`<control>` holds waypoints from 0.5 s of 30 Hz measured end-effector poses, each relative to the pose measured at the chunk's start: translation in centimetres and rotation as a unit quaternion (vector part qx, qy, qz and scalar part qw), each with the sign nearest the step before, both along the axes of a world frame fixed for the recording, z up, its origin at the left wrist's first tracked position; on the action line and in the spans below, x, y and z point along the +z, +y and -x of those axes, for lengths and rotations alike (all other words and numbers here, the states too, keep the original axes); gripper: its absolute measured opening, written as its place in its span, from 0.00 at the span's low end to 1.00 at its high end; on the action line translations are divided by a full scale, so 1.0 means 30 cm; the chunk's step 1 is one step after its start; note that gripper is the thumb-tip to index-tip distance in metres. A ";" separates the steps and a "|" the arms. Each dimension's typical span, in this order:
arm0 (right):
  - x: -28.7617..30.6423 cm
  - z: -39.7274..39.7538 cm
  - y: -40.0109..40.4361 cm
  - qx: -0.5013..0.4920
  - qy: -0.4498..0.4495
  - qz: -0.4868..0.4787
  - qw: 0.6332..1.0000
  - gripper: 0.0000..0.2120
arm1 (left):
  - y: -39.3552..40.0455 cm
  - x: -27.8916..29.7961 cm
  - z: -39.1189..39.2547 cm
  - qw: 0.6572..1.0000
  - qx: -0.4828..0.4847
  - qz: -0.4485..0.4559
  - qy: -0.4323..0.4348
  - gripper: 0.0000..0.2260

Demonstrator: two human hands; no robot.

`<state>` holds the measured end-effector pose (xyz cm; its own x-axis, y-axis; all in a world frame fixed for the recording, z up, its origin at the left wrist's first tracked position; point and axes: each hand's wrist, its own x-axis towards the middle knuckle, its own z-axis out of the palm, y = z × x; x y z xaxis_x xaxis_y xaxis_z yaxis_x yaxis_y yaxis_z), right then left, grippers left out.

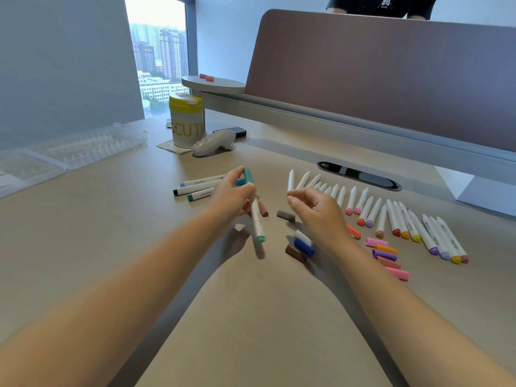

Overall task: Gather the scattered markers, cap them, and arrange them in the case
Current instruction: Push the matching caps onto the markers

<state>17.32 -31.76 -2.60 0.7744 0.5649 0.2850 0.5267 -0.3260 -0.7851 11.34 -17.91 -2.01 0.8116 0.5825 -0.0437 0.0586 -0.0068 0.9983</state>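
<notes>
- The fingers (237, 203) of your left hand (230, 196) curl round a white marker (256, 216), gripping its upper barrel; your right hand (318, 210) hovers just beside it with fingers loosely spread, holding nothing.
- The held marker's long axis runs roughly away from you: its teal cap stands at the far end above your thumb, and a teal band marks the near end, which tilts down toward the surface (111, 233).
- Three capped markers (199, 188) lie side by side just beyond your left hand, long axes running left to right.
- A row of uncapped markers (385, 213) fans out right of your right hand, white tips pointing away, coloured ends toward you.
- Loose caps (386, 256) in pink, orange and purple lie near that row; a blue cap (304, 245), a brown one and a grey one sit between your wrists.
- The clear case (83, 148) lies open at far left, well apart; no markers show in it.
</notes>
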 end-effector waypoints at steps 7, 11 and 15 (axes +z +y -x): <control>-0.009 -0.190 0.065 -0.088 -0.057 0.130 0.986 0.18 | 0.124 -0.010 -0.069 0.967 -0.031 -0.249 0.055 0.18; -0.019 -0.259 0.124 -0.097 -0.099 0.239 0.961 0.20 | 0.179 -0.029 -0.107 0.919 -0.013 -0.376 0.116 0.10; -0.035 -0.302 0.178 -0.086 -0.121 0.329 0.933 0.20 | 0.210 -0.044 -0.113 0.869 -0.024 -0.471 0.149 0.10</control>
<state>26.37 -26.44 -3.66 0.8277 0.5525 0.0982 0.5578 -0.7913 -0.2502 14.72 -11.60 -3.33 0.8707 0.4391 0.2216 0.2905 -0.8228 0.4885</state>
